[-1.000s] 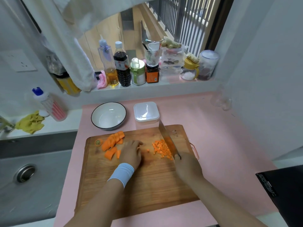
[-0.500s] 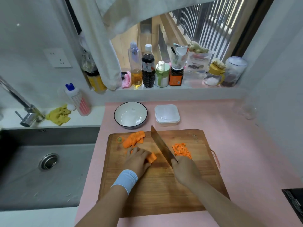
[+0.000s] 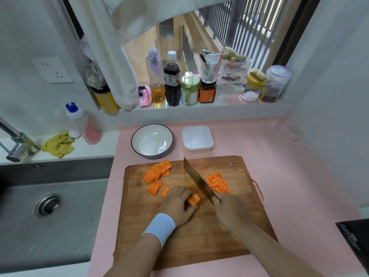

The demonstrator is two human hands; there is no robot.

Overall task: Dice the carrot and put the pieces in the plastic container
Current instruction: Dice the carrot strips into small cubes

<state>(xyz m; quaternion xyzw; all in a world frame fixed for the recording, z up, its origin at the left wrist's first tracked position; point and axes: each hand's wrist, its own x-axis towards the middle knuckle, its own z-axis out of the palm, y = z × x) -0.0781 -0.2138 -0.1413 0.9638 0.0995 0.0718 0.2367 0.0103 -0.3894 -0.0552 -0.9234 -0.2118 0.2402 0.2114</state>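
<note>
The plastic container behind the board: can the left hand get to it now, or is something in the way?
Probably yes. The left hand only steadies a carrot piece, and the plastic container stands apart past the board. The cleaver angles across that line, so going around it seems wiser.

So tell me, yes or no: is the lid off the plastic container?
No, the plastic container behind the cutting board is closed, its white lid on top.
</note>
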